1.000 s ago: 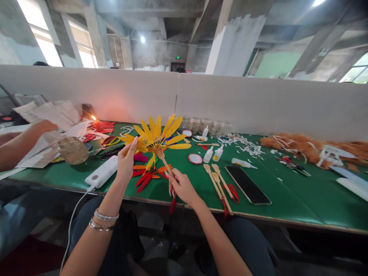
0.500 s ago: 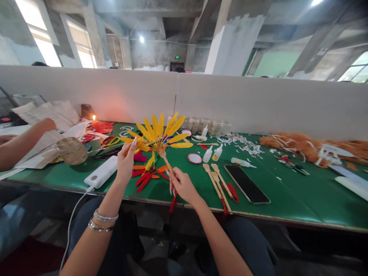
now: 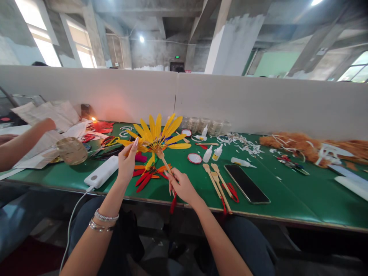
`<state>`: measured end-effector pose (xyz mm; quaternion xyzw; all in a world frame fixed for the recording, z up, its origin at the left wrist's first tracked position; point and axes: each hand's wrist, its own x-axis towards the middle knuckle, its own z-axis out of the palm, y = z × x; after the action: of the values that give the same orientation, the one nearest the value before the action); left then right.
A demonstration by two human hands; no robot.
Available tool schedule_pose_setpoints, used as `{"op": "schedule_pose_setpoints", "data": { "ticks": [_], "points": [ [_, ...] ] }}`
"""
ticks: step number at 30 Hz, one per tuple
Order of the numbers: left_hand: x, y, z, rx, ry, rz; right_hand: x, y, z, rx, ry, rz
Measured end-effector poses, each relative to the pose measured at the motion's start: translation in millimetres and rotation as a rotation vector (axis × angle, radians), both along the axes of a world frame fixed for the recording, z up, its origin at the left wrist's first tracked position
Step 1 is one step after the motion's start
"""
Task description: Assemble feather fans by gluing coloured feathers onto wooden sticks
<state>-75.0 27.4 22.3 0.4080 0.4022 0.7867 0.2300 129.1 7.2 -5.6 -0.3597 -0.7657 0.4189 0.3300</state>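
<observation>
R hand (image 3: 182, 186) clamped on wooden stick (image 3: 164, 163), L hand (image 3: 126, 165) pinching ~11 yellow feathers (image 3: 156, 134).

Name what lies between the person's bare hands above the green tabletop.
Head view: a wooden stick bearing yellow feathers, above red and orange feathers on the table.
</observation>
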Motion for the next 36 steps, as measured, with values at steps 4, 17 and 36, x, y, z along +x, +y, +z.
{"op": "schedule_pose_setpoints", "data": {
  "ticks": [4, 17, 36],
  "points": [
    [1.0, -1.9, 2.6, -0.013, 0.026, 0.012, 0.3, -0.1, 0.0, -0.006, -0.003, 0.009],
    [3.1, -7.6, 9.3, -0.092, 0.071, -0.293, 3.0, 2.5, 0.8, -0.058, 0.097, -0.038],
    [-3.0, -16.3, 17.6, -0.085, 0.471, -0.102, 3.7, 0.7, 1.8, -0.031, 0.037, 0.029]
  ]
}}
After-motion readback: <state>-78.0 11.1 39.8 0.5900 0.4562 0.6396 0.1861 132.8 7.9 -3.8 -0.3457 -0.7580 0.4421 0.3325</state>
